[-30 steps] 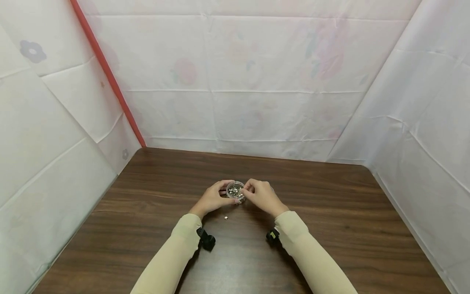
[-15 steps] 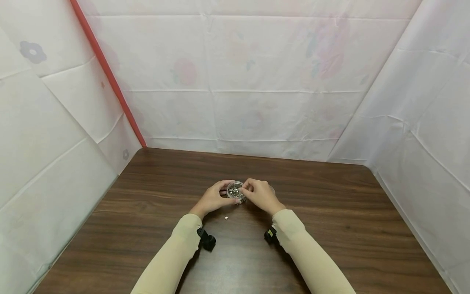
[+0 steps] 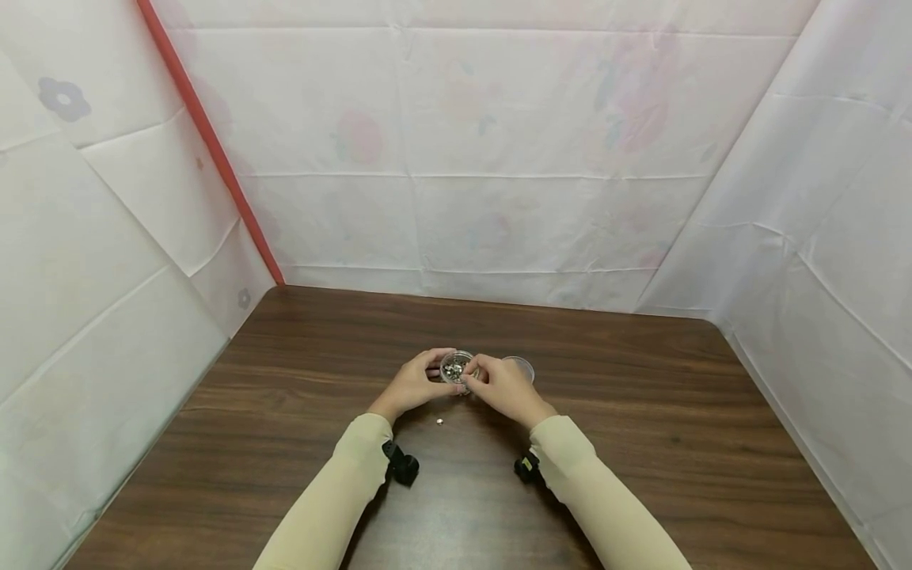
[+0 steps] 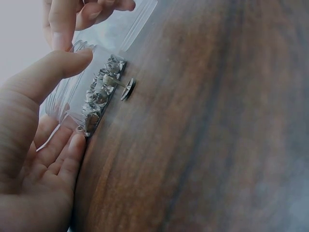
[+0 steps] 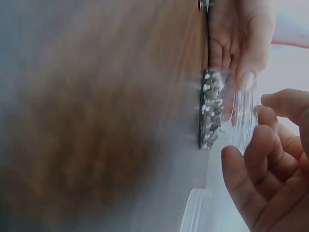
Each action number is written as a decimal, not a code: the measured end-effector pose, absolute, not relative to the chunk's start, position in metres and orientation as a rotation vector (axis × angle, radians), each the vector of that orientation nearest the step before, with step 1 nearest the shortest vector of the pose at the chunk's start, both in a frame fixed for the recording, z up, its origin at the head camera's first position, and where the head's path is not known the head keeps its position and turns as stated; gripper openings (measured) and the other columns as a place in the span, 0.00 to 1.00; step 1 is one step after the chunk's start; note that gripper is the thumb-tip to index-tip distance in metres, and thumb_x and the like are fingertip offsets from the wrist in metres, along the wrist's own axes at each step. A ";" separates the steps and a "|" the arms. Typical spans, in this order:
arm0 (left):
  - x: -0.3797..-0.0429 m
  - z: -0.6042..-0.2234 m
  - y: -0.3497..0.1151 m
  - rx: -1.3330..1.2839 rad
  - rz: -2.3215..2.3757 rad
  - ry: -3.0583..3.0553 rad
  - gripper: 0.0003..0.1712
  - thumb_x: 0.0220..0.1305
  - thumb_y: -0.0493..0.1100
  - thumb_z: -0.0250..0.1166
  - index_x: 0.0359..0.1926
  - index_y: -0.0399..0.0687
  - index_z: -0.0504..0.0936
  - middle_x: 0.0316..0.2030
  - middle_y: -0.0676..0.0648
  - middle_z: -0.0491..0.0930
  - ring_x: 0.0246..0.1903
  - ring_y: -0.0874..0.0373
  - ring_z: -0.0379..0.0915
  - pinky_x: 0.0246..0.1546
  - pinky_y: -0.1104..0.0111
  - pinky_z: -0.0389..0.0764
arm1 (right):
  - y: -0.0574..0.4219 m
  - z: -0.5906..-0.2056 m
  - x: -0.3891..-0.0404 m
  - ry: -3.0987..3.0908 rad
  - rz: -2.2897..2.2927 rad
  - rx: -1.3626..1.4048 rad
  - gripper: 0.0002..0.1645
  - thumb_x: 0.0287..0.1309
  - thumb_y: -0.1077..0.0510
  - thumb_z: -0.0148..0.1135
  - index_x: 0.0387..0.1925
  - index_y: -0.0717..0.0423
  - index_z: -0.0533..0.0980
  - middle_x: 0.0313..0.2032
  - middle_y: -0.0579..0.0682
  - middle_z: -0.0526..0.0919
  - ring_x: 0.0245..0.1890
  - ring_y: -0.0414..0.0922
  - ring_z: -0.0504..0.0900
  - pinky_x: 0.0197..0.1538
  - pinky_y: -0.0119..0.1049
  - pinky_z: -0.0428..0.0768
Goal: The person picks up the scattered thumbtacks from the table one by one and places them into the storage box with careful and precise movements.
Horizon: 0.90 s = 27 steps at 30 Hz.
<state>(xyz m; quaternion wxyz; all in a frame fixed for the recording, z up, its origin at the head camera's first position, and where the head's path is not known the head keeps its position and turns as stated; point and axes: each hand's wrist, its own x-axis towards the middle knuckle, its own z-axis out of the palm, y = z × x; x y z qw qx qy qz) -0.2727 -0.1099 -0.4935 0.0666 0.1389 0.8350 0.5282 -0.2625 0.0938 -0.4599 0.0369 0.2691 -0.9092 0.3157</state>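
My left hand grips a clear plastic jar by its sides, thumb in front and fingers behind. Silver thumbtacks lie in a layer at the jar's bottom, and it stands upright on the table. My right hand is at the jar's right rim, thumb and fingers curled with their tips close together. Whether something is pinched between those tips cannot be made out. One loose thumbtack lies on the table in front of the jar, apart from both hands.
A clear round lid lies on the brown wooden table, just right of the jar and partly behind my right hand. White patterned sheets enclose the table's back and sides.
My right hand's fingertips have shifted from over the jar's opening toward its near right rim, uncovering more of the lid. My left hand and the jar stay in place.
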 end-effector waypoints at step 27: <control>-0.259 -0.468 -0.109 0.579 1.633 2.503 0.37 0.53 0.41 0.70 0.63 0.39 0.67 0.58 0.35 0.69 0.52 0.45 0.69 0.54 0.51 0.73 | 0.071 -0.459 -0.235 -2.809 0.923 1.213 0.02 0.55 0.58 0.63 0.28 0.48 0.80 0.19 0.36 0.79 0.18 0.28 0.72 0.22 0.22 0.73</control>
